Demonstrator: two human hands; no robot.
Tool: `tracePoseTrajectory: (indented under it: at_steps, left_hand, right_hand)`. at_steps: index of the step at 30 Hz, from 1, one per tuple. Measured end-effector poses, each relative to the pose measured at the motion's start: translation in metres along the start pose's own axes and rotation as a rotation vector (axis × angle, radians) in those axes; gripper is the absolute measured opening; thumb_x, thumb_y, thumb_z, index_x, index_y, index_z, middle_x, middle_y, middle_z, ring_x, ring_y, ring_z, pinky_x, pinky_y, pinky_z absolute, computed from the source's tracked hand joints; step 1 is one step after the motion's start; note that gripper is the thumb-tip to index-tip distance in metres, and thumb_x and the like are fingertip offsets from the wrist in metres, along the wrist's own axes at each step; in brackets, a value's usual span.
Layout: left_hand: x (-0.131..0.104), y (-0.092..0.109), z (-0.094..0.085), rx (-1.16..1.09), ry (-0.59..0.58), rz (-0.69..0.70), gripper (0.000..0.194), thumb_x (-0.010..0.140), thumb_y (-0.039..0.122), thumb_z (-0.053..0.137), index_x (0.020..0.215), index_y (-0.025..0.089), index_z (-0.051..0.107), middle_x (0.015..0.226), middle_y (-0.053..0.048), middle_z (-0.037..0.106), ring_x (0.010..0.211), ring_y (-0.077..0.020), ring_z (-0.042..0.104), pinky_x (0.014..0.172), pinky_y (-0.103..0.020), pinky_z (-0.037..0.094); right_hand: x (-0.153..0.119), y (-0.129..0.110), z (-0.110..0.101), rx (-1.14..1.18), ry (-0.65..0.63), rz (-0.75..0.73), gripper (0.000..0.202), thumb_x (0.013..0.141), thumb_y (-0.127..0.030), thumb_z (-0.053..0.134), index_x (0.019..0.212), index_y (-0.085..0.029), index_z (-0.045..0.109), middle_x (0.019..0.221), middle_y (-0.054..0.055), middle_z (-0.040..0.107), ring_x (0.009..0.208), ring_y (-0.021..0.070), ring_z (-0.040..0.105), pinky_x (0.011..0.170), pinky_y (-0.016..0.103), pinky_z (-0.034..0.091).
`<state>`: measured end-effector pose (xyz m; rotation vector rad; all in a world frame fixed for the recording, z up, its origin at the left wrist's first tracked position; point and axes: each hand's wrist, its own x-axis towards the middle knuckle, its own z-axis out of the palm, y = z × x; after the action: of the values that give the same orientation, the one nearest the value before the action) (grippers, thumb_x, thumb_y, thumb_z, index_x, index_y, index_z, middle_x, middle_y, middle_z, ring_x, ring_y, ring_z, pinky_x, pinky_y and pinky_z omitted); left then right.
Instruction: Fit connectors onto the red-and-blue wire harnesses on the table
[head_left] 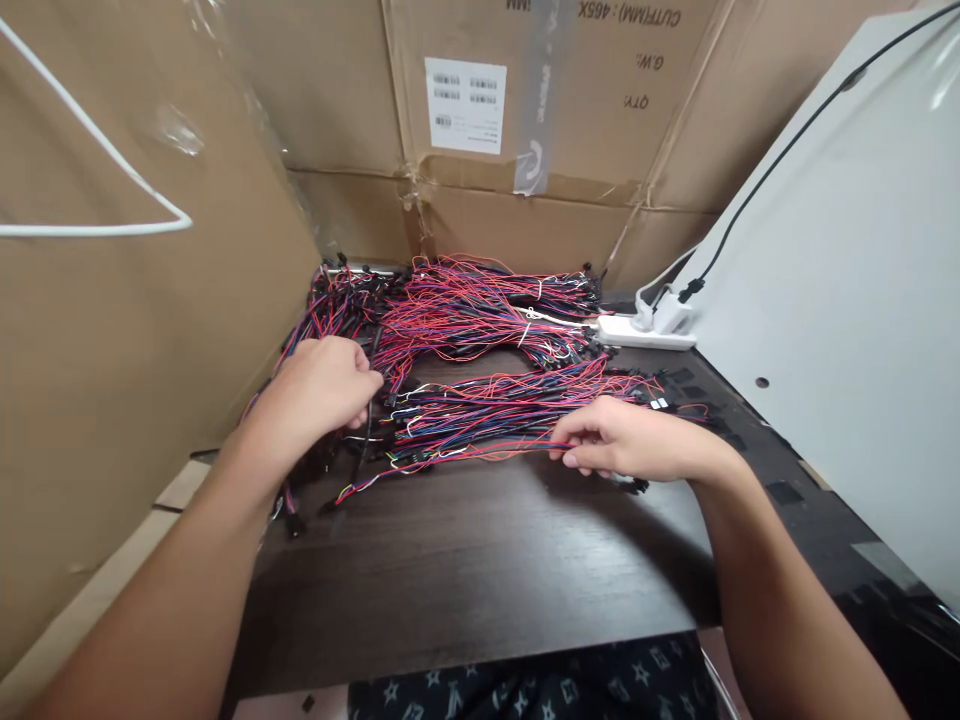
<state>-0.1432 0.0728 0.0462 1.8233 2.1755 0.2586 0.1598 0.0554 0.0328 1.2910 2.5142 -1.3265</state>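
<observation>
My right hand (600, 440) is closed around the right part of a thin red and blue wire harness (457, 456). This harness lies along the near side of a row of similar harnesses (495, 405) on the dark table. Its left end, with white and yellow wires, reaches a black connector (330, 506). At the left, my left hand (330, 385) is closed in a pinch above the wires. A black cable (367, 440) shows just below its fingertips; what the fingers hold, if anything, is hidden.
Tied bundles of red and dark wires (457, 310) lie at the back, with more loose wires (330, 300) at the left. A white power strip (645, 332) with plugs sits at the back right. Cardboard (337, 90) and a white panel (847, 220) enclose the table (480, 560).
</observation>
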Motion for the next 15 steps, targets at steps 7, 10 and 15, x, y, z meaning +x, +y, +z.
tracePoseTrajectory:
  at_steps: [7,10,15]
  left_hand:
    - [0.002,0.000,0.014,-0.004,0.074,0.103,0.018,0.068,0.029,0.065,0.053,0.020,0.059,0.046,-0.002,0.056,0.048,-0.0179,0.051,0.054,-0.029,0.033]
    - [0.000,0.000,0.013,-0.039,0.155,0.151,0.024,0.069,0.035,0.068,0.051,0.020,0.059,0.048,-0.003,0.055,0.049,-0.0176,0.047,0.052,-0.028,0.028]
    - [-0.018,0.026,0.015,-0.110,0.308,0.356,0.018,0.081,0.030,0.057,0.071,0.018,0.065,0.066,-0.003,0.062,0.061,-0.0166,0.053,0.061,-0.026,0.035]
  right_hand:
    - [-0.001,0.001,0.001,-0.007,-0.019,-0.042,0.015,0.083,-0.011,0.048,0.084,-0.011,0.063,0.067,0.002,0.060,0.054,0.0094,0.053,0.049,0.018,0.041]
    - [0.000,0.000,0.001,-0.006,-0.006,-0.066,0.015,0.084,-0.012,0.047,0.083,-0.011,0.062,0.067,0.002,0.059,0.054,0.0096,0.054,0.050,0.019,0.042]
    - [0.003,-0.002,0.002,-0.006,0.001,-0.088,0.015,0.084,-0.009,0.046,0.082,-0.012,0.060,0.064,0.001,0.059,0.051,0.0085,0.053,0.048,0.018,0.041]
